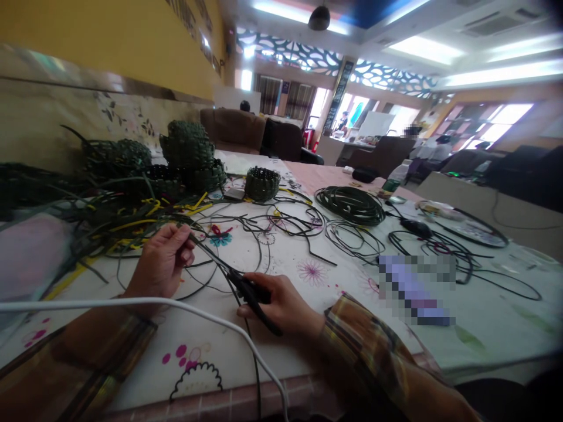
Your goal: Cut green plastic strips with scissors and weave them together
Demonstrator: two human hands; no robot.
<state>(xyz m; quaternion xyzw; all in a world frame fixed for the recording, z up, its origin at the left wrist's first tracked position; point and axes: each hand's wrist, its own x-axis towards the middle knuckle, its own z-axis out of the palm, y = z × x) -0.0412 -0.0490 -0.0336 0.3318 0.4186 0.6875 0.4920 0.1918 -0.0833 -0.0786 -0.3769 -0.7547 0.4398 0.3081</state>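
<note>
My left hand (162, 261) is closed, thumb pressed to fingers, on a dark green strip (200, 240) at the left of centre. My right hand (281, 302) grips the black handles of a pair of scissors (253, 296). The scissor blades point up and left toward my left hand, along the strip. A length of dark strip hangs below the scissors toward the table's front edge. Loose dark green strips (290, 228) lie in loops on the flowered white tablecloth (308, 305) beyond both hands.
Woven dark green baskets (187, 146) are stacked at the back left; a small one (263, 183) stands nearer the middle. Coiled strip (350, 205), a bottle (396, 176) and a purple, blurred-out object (411, 290) lie right. A white cable (193, 310) crosses in front. People sit far back.
</note>
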